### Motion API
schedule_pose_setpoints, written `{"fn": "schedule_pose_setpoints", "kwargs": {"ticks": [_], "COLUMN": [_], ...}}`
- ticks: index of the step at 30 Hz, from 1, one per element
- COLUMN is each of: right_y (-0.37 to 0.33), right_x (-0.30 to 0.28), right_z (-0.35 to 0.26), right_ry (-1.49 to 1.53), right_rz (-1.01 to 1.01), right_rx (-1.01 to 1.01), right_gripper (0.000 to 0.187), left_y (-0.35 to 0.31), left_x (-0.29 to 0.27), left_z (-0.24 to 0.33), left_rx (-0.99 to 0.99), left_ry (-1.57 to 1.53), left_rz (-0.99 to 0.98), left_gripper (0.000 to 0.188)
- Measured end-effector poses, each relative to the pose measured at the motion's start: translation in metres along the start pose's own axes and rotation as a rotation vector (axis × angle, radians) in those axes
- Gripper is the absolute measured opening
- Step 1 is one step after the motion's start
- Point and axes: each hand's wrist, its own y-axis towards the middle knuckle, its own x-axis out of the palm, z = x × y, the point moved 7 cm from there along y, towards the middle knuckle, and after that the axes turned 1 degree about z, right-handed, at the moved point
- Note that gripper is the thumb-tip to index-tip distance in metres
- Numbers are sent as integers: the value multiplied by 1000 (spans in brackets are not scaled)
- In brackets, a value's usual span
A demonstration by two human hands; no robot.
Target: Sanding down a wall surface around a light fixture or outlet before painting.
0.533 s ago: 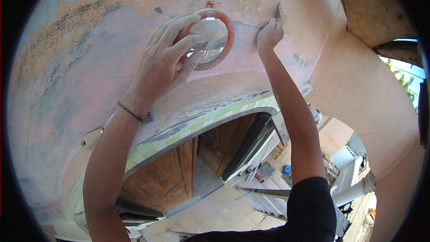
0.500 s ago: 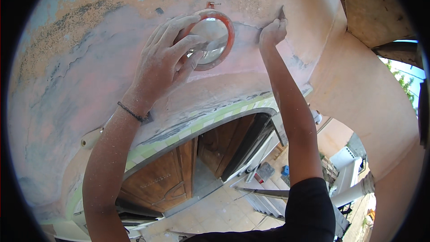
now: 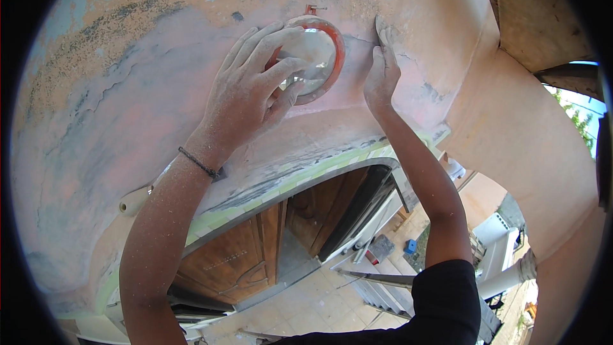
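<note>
A round fixture with a red rim and a glassy middle [image 3: 322, 51] sits against the patchy plaster wall [image 3: 147, 89]. My left hand [image 3: 255, 83], coated in pale dust, curls over its left side, with the fingertips on the rim and glass. To the right of the fixture, my right hand [image 3: 382, 70] presses against the wall, fingers together and pointing up. A dark, narrow edge shows along its fingers. Whatever lies between those fingers and the plaster is hidden.
Below the wall, a tiled ledge in pale green and white [image 3: 255, 201] curves above wooden doors [image 3: 230, 262]. A short pale pipe [image 3: 132, 201] juts out at left. Steps [image 3: 383, 291] and a blue object [image 3: 410, 246] are far below. A curved wall [image 3: 517, 134] stands at right.
My right hand has shifted left and slightly down along the wall, its fingers straightening from a tighter curl. My left hand stays on the round fixture. The whole view has shifted slightly.
</note>
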Motion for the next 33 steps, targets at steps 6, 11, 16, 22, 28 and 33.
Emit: {"fn": "schedule_pose_setpoints", "kwargs": {"ticks": [6,11,16,22,28,33], "right_y": [39,13,39,3,35,32], "right_x": [-30,13,-39,0,-9,4], "right_z": [121,13,127,7,79,20], "right_ry": [255,51,339,-67,145,-102], "right_rz": [345,-81,395,-105,171,-126], "right_rx": [716,100,680,65,428,-100], "right_gripper": [46,46,48,46,40,41], "left_y": [8,1,9,3,5,1], "left_x": [7,0,5,-2,3,0], "left_z": [6,1,7,2,5,4], "left_rx": [3,-16,-19,-13,-10,-3], "left_ry": [-78,-58,-103,-48,-72,-57], "left_rz": [10,-8,4,-5,-1,-2], "left_gripper": [30,31,31,30,30,29]}}
